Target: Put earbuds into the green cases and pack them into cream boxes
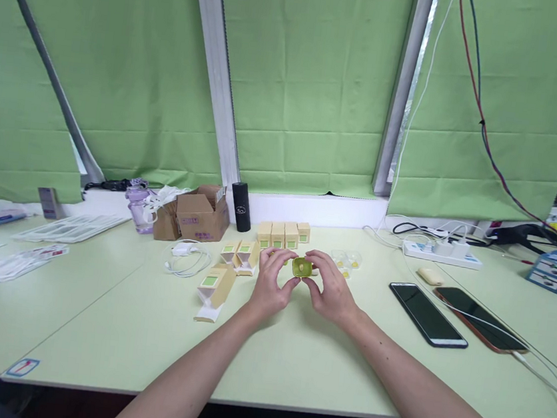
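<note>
Between my two hands, a small olive-green box-shaped piece [302, 267] is held up above the table, its hollow side facing me and a small paler spot in its middle. My left hand [272, 285] grips its left side with thumb and fingers. On the other side, my right hand [332, 294] pinches it the same way. Just left of my hands stand small tan cartons with open flaps, the nearest one [218, 286] with its white flap on the table. Behind my hands is a row of closed tan cartons [278, 234]. Clear plastic cups [348, 260] with yellow bits sit beyond my right hand.
To the right lie a black-screened phone [428, 314], a second phone [480, 319] on a cable, and a cream case [430, 276]. A power strip [441, 254] is behind them. At back left stand a cardboard box [202, 214], a black cylinder [241, 207] and a coiled charger [183, 249].
</note>
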`<action>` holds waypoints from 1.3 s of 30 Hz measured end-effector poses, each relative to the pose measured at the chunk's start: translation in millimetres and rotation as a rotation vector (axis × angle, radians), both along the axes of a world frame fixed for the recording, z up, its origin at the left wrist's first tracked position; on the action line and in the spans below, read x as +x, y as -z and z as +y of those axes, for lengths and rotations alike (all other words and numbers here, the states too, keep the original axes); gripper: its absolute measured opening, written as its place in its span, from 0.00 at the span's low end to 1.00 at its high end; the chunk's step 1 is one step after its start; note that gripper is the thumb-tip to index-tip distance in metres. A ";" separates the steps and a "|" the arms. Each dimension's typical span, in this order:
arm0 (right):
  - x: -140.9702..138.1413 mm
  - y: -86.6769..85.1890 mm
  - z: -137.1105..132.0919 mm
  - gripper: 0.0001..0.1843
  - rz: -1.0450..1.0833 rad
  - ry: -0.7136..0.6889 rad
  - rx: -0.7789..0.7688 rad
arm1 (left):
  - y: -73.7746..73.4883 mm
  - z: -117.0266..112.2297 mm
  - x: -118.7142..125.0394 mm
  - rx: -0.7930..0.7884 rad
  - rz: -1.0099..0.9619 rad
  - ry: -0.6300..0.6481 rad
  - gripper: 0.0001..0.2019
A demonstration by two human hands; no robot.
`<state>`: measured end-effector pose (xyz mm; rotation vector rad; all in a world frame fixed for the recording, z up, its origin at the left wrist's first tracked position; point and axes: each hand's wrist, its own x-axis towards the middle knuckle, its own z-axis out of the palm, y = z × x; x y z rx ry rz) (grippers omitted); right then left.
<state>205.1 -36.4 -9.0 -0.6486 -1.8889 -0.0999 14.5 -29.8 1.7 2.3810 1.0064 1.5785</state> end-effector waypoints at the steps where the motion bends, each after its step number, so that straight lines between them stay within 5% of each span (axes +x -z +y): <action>1: 0.2 0.3 0.1 0.24 -0.005 0.002 0.005 | -0.1 0.1 0.0 0.001 -0.001 0.001 0.22; 39: 1.4 2.1 1.8 0.17 -0.108 0.058 0.090 | 1.9 -0.1 -1.6 0.015 -0.021 -0.012 0.20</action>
